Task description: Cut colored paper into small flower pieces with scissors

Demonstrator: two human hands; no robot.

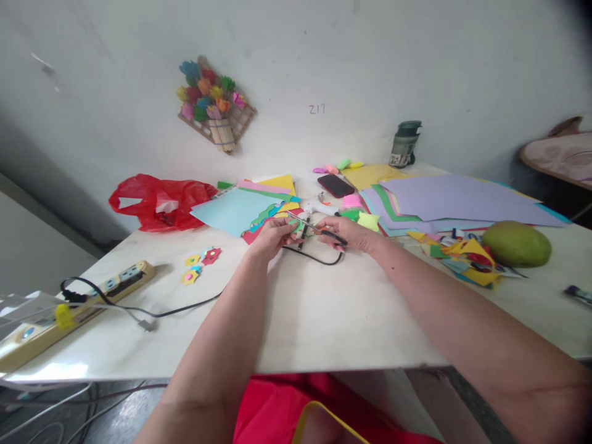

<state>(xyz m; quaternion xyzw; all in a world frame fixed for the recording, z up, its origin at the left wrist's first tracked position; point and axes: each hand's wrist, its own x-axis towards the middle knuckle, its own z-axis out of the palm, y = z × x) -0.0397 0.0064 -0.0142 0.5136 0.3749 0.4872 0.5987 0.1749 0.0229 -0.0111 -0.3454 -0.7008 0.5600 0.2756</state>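
Above the middle of the white table (319, 320), my right hand (340, 229) is closed around the dark handles of a pair of scissors (333, 237). Their blades point left, toward my left hand (277, 233). Between the fingers and thumb of that left hand is a small piece of green paper (296, 227), close to the blades. Just beyond my hands lies a white glue gun (320, 208), its black cord (319, 263) curving below them. Small paper flowers (211, 256) in yellow, red and blue rest left of my left forearm.
Coloured sheets (240, 206) and a red plastic bag (166, 200) sit at the back left. Stacked paper (453, 197), a phone (336, 185) and a bottle (405, 143) are at the back right. A green mango (517, 244) stands beside paper scraps (469, 259). At left is a power strip (134, 274).
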